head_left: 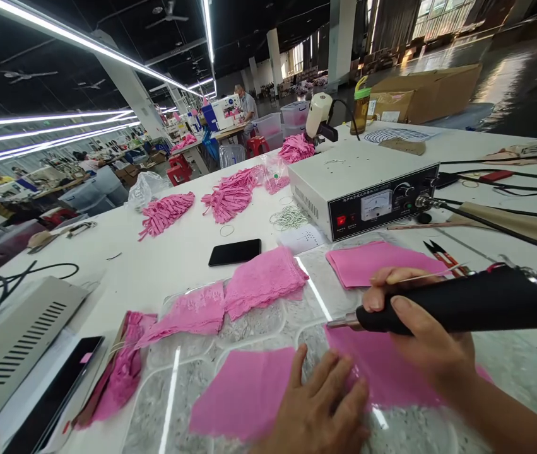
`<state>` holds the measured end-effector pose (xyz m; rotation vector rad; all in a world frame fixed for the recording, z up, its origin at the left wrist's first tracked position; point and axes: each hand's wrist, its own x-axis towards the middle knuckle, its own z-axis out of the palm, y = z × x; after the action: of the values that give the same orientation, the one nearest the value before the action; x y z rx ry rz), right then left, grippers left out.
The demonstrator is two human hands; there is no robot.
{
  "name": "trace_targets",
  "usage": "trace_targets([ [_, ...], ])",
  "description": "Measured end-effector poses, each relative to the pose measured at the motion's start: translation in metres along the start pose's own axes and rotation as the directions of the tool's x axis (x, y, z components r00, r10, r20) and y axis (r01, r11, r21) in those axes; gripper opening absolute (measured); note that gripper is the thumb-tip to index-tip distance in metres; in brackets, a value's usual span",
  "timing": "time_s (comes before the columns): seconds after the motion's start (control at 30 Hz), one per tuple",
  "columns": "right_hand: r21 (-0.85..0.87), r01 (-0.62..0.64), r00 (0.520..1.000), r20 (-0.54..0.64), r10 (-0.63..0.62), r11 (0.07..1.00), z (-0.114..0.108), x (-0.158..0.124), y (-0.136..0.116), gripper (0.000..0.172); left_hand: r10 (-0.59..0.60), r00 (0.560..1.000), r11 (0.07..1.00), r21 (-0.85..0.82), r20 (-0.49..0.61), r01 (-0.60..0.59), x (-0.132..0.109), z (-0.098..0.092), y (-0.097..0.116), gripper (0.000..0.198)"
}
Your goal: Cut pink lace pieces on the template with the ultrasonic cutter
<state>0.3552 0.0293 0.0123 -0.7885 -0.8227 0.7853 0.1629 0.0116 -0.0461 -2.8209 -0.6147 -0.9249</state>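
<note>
My right hand [414,331] is wrapped around the black grip of the tool [481,302], thumb on the side nearest me and fingertips curled over the far side. The tool lies nearly level, and its metal tip points left, just above the cloth [386,372]. That pink cloth lies on the clear mat [253,325] at the near edge of the table [164,265]. My left hand [320,407] lies flat on the cloth's left part, fingers slightly spread and pressing down, just beside the tip.

A second pink square [244,391] lies to the left, touching my left hand. Two lace pieces [263,280] lie farther back on the mat, with a phone [235,252] behind them. The snips [443,255] lie near the white control box [363,183], toward the far right.
</note>
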Motion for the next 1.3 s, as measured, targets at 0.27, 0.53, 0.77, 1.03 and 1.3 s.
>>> trace_targets([
  [0.27, -0.010, -0.012, 0.999, 0.030, 0.012, 1.000, -0.003, 0.001, 0.005, 0.012, 0.009, 1.000, 0.999, 0.038, 0.014, -0.010, -0.007, 0.009, 0.004, 0.032],
  [0.53, -0.047, 0.025, 0.997, 0.073, -0.021, 0.999, 0.001, 0.001, 0.002, 0.009, 0.020, 0.997, 0.999, 0.041, -0.073, -0.017, -0.010, 0.013, 0.009, 0.031],
  [0.77, 0.049, -0.037, 0.999, -0.009, 0.038, 0.998, -0.001, 0.002, -0.002, 0.010, 0.033, 0.986, 0.999, 0.033, -0.166, -0.027, -0.002, 0.007, 0.010, 0.034],
  [1.03, 0.078, -0.107, 0.993, 0.051, 0.103, 0.991, -0.012, -0.007, -0.001, 0.006, 0.137, 0.980, 0.990, 0.048, -0.147, -0.131, 0.001, -0.005, 0.010, 0.019],
  [1.3, 0.055, -0.078, 0.991, 0.111, 0.072, 0.995, -0.010, -0.007, 0.000, 0.010, 0.118, 0.981, 0.993, 0.014, -0.153, -0.117, 0.003, -0.009, 0.010, 0.030],
])
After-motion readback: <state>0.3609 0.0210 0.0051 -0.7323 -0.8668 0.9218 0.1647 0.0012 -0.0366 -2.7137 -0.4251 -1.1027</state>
